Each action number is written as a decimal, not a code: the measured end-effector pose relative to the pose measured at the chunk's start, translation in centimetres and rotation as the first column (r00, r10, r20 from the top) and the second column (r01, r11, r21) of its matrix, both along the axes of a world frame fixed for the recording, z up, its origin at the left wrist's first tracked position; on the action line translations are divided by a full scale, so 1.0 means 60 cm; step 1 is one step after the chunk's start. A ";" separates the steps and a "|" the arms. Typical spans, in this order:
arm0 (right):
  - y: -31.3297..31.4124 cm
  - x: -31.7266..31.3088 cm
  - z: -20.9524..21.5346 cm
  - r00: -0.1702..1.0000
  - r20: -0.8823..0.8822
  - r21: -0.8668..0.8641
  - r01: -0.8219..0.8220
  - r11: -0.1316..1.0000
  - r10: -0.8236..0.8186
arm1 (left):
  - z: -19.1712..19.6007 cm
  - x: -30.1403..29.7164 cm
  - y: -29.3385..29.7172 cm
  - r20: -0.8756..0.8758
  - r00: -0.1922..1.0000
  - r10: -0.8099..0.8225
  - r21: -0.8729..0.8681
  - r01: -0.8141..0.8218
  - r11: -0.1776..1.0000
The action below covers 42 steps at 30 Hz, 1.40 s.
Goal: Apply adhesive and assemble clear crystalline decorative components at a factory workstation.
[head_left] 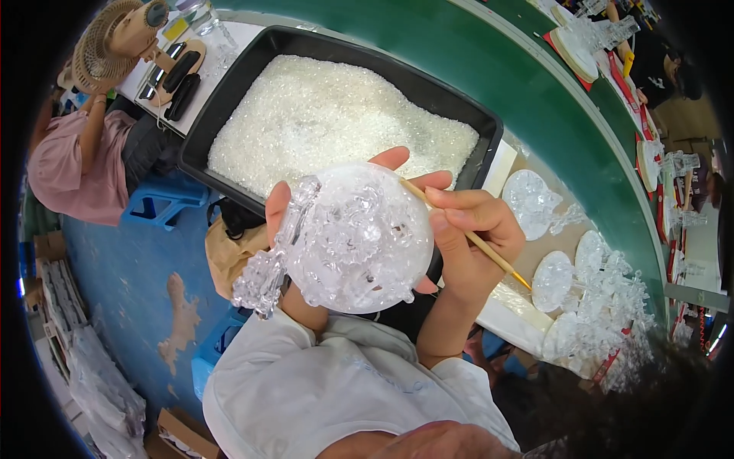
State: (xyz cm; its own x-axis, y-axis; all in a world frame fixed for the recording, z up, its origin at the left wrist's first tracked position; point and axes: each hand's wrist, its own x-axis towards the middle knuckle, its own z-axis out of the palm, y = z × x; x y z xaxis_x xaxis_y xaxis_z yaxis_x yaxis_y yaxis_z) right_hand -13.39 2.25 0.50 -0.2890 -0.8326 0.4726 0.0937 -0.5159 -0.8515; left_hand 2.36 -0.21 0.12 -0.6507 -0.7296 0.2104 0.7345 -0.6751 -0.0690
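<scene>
Nearest, the left hand cupped a clear round crystal piece from behind, fingers spread around its rim, holding it above the lap. Just to its right, the right hand pinched a thin wooden stick, its tip touching the piece's upper edge. Beyond lay a black tray filled with clear beads, and similar finished pieces rested on the bench at right

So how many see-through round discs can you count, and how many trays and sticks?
Clear round discs: 5, one in the left hand, four on the bench at right
Black tray of clear beads: 1
Thin wooden stick, in the right hand: 1
Total: 7
</scene>
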 end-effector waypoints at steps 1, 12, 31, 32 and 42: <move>0.001 -0.005 0.000 0.999 -0.046 0.009 -0.013 1.000 0.013 | -0.002 -0.001 -0.002 -0.003 1.000 0.001 0.000 -0.001 1.000; -0.010 -0.017 0.022 0.979 -0.176 -0.011 -0.105 0.994 0.102 | 0.002 0.003 0.014 0.141 0.990 0.024 0.087 -0.036 0.996; -0.035 -0.027 0.100 0.919 -0.157 0.450 -0.259 0.855 0.361 | 0.004 0.020 0.012 0.166 0.968 -0.185 0.008 0.187 0.982; -0.032 -0.027 0.099 0.925 -0.141 0.418 -0.267 0.868 0.352 | 0.012 0.022 0.016 0.087 0.977 -0.194 0.106 0.184 0.977; -0.007 -0.047 0.107 0.946 -0.126 0.320 -0.247 0.914 0.300 | -0.001 -0.001 0.006 -0.054 0.994 -0.091 0.026 0.093 0.995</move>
State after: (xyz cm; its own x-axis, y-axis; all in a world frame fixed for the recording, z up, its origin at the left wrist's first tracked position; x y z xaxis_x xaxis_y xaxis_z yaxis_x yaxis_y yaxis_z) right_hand -16.23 1.84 6.90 0.0324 -0.9764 0.2135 0.0366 -0.2123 -0.9765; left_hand 2.29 0.14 0.06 -0.7040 -0.6732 0.2262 0.6642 -0.7369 -0.1261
